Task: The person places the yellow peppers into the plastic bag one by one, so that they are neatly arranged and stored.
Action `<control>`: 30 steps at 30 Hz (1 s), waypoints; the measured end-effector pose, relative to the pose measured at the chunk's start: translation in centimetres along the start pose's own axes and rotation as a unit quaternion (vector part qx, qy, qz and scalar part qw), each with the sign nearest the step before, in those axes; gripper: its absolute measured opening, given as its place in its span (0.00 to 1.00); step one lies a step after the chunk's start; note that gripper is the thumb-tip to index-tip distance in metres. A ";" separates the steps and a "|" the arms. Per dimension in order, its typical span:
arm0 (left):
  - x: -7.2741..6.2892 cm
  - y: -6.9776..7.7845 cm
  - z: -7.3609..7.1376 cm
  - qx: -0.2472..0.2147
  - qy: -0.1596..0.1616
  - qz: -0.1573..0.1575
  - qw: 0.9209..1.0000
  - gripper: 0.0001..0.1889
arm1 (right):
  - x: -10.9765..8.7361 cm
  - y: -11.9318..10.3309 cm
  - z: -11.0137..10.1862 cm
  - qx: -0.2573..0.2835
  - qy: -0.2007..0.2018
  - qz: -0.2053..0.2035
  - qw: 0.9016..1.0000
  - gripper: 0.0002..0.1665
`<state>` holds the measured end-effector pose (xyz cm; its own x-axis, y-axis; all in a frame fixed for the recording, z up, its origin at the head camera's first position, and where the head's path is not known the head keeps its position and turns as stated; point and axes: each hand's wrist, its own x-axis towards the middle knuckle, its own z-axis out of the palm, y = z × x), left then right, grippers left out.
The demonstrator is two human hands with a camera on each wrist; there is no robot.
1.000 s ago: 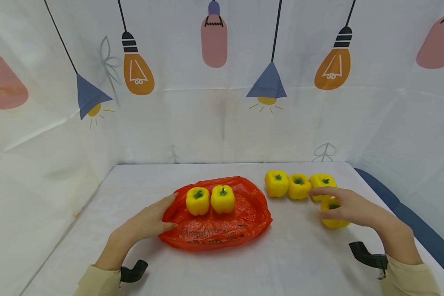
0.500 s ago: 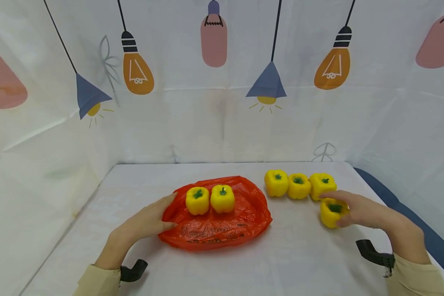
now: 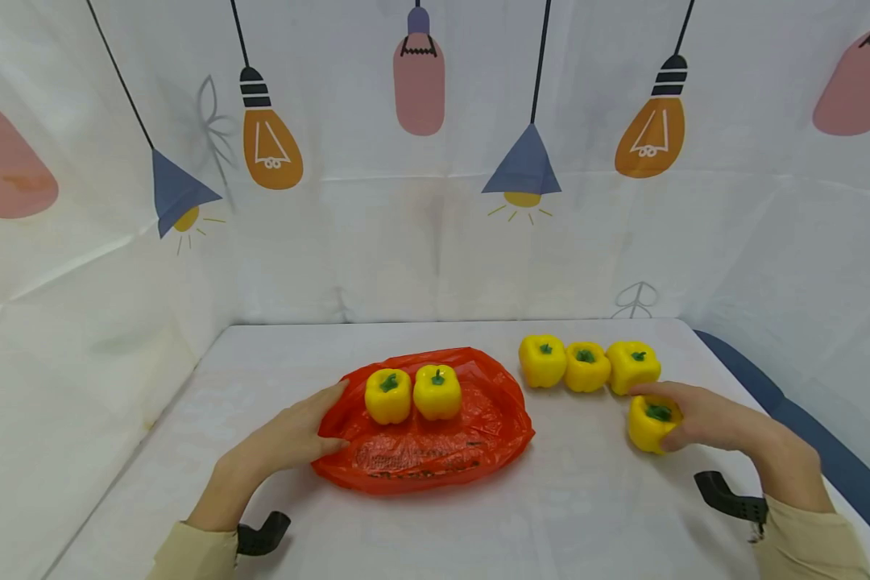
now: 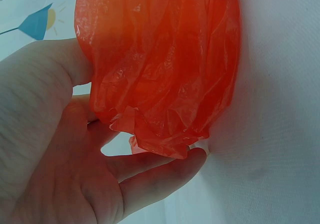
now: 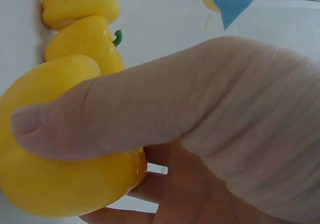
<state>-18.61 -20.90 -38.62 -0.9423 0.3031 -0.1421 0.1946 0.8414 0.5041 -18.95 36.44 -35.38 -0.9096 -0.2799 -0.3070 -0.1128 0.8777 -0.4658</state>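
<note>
My left hand [image 3: 286, 435] touches the left side of a red plastic bag [image 3: 493, 427], fingers and thumb spread apart. In the left wrist view the bag's crumpled edge [image 4: 160, 139] lies between thumb and fingers. Two yellow bell peppers [image 3: 387, 396] with green stems sit side by side on the bag. Over at the right, my right hand [image 3: 721, 419] grips another yellow bell pepper [image 3: 644, 433], which appears to rest on the table. The right wrist view has the thumb [image 5: 95, 119] pressed across this pepper, with fingers partly hidden behind it.
Three more yellow bell peppers [image 3: 586, 369] stand in a row at the back right, just behind the gripped one. A white cloth covers the table [image 3: 507, 532]. Behind it hangs a white sheet [image 3: 377, 250] printed with lamps. Something dark blue [image 3: 805, 427] lies beyond the right edge.
My right hand has moved from above the nearest right-hand pepper to its right side and now grips it. My left hand, the bag and the other peppers look unmoved.
</note>
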 end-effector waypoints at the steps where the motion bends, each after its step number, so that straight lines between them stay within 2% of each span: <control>1: 0.0 0.0 0.0 0.001 0.000 0.000 1.000 0.46 | 0.0 -0.1 0.1 0.001 -0.001 0.001 1.000 0.50; 24: 0.0 0.3 -0.1 0.006 -0.002 -0.002 1.000 0.46 | 1.6 -3.2 2.1 0.006 0.013 -0.033 0.999 0.47; 30: -0.1 0.2 -0.1 0.009 0.000 -0.002 1.000 0.45 | 2.2 -3.9 2.4 0.010 0.020 -0.056 0.998 0.46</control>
<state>-18.53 -20.83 -38.40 -0.9428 0.3005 -0.1440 0.1962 0.8499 0.4891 -19.56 31.44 -36.21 -0.9074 -0.3590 -0.2187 -0.2069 0.8343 -0.5110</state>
